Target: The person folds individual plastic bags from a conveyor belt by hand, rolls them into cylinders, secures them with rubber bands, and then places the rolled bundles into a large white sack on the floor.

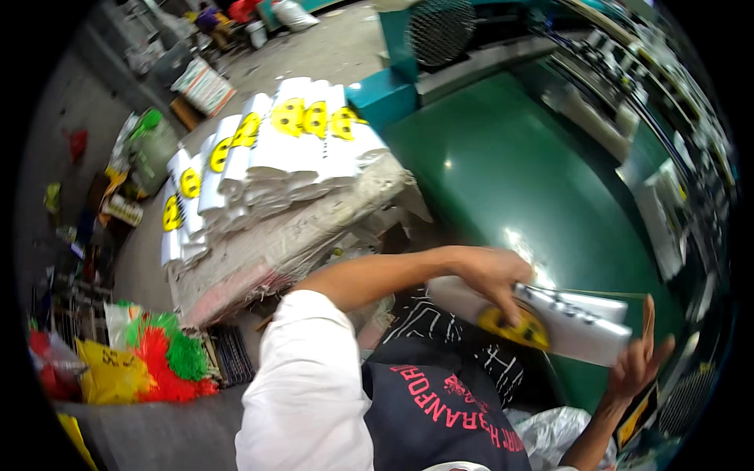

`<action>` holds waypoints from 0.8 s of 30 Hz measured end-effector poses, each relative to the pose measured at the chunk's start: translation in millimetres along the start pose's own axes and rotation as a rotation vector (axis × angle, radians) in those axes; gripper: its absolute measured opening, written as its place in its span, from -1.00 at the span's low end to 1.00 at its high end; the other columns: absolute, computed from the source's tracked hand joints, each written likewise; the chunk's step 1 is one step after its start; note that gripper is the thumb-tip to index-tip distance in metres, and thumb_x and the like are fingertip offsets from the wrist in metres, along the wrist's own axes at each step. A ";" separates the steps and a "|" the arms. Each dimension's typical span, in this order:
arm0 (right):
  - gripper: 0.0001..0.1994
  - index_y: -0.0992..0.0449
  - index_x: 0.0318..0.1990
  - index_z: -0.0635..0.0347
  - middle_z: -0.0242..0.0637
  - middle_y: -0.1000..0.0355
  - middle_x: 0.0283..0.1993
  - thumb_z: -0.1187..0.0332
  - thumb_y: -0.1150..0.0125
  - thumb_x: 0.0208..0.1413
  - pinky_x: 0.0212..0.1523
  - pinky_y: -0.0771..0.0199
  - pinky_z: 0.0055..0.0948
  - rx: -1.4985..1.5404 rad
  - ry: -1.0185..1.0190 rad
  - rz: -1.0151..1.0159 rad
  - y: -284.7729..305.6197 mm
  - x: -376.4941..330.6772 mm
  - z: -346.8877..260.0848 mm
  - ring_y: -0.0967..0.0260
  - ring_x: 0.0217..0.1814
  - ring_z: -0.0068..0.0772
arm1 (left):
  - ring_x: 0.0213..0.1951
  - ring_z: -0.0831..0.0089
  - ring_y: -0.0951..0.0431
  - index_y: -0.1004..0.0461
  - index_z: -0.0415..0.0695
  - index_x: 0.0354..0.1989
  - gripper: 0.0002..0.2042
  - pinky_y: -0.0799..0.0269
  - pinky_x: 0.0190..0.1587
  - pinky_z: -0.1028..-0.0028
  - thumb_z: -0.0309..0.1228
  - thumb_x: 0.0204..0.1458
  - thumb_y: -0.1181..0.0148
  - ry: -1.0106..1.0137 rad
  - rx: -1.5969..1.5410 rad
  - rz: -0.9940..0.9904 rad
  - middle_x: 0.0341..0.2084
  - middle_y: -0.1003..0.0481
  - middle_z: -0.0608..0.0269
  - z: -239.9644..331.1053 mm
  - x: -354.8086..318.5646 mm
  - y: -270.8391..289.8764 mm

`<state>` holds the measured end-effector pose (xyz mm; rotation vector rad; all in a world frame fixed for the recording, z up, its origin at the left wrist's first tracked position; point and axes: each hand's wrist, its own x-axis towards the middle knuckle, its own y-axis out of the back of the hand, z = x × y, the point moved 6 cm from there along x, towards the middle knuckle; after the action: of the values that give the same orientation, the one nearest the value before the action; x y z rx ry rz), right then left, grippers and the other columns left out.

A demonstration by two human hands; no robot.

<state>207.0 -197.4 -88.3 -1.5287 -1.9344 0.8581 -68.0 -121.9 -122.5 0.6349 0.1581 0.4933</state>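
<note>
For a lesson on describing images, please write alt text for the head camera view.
A person's left hand grips a white plastic roll with a yellow print beside a green machine table, while a thin strand runs to a raised finger of the right hand. Similar rolls lie stacked on a worn platform at the left.

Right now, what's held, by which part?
The left grip holds the white bundle near its middle, thumb on yellow print; a thin band reaches the right grip.

Gripping white roll [581,337] in L hand [499,279] at green tbl [503,157], w/ thin cord [593,292] taut btwn it & spread R hand [635,365]. Can see more yellow-print rolls [272,153] piled on worn bench [314,228], upper L.
</note>
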 end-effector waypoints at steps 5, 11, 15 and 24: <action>-0.39 -0.44 0.03 0.32 0.01 -0.37 0.10 0.00 -0.26 -0.07 0.31 0.01 -0.08 -0.906 0.019 -0.484 -51.7 42.7 52.3 -0.29 0.20 -0.13 | -0.34 0.50 -0.51 -0.51 -0.25 -0.18 -0.61 -0.43 -0.27 0.48 -0.21 -0.11 -0.35 0.442 -0.321 0.375 -0.40 -0.56 0.21 -10.3 -132.4 87.3; -0.42 -0.37 0.12 0.22 -0.06 -0.22 0.26 0.17 -0.30 -0.07 0.29 -0.06 -0.21 -1.600 0.019 0.030 43.0 104.6 22.2 -0.14 0.31 -0.09 | -0.32 0.38 -0.48 -0.45 -0.23 -0.22 -0.72 -0.38 -0.19 0.40 -0.26 0.15 0.03 0.851 0.056 0.993 -0.36 -0.48 0.16 -51.8 -348.7 278.8; -0.24 -0.13 0.27 0.15 -0.06 -0.05 0.35 0.16 -0.33 -0.09 0.27 -0.09 -0.16 -2.073 0.191 0.393 145.9 151.1 -1.3 0.00 0.36 0.01 | 0.13 0.06 -0.30 -0.32 -0.33 0.09 -0.44 -0.16 0.16 0.19 -0.03 0.14 0.00 1.684 1.167 0.667 0.05 -0.33 -0.21 -107.0 -562.1 300.8; -0.28 -0.08 0.26 0.25 0.06 -0.12 0.24 0.29 -0.27 -0.06 0.23 -0.15 -0.11 -2.290 0.150 1.078 308.2 210.6 -165.4 -0.12 0.26 0.05 | 0.25 0.15 -0.16 -0.25 -0.21 0.17 -0.59 0.03 0.29 0.23 -0.46 0.13 -0.01 0.466 0.813 0.872 0.19 -0.23 0.05 -98.6 -83.9 170.6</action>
<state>479.1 83.1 -206.6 -3.3879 -1.1690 -2.1557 -236.8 7.9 -98.8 1.3873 0.5464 1.4569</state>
